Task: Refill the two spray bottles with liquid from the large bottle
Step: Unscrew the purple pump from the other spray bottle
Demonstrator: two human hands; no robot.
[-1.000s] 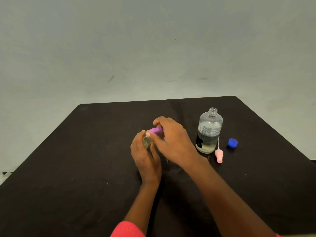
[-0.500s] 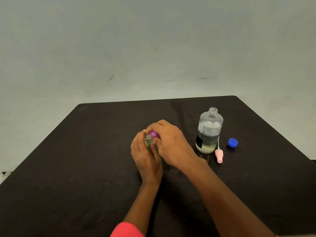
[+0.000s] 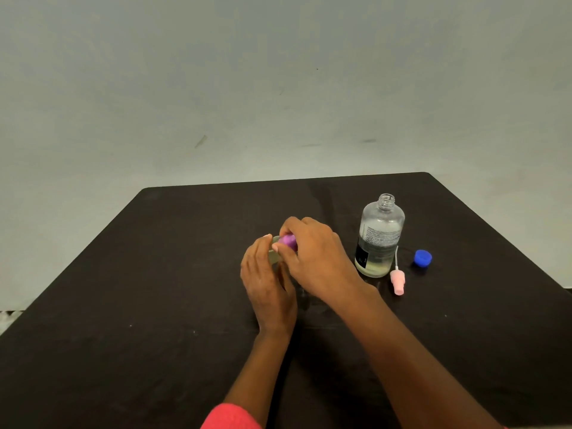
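Both your hands are on one small spray bottle (image 3: 274,254): your left hand (image 3: 267,286) curls around its body and your right hand (image 3: 315,258) pinches the purple top (image 3: 289,240), so I judge you are screwing this top, on or off I cannot tell. The large bottle (image 3: 379,239) stands open just right of your right hand, with a pink spray top (image 3: 397,281) and a blue cap (image 3: 422,258) lying further right. The next move asks you to keep the small bottle upright and turn gently; the second spray bottle I cannot see.
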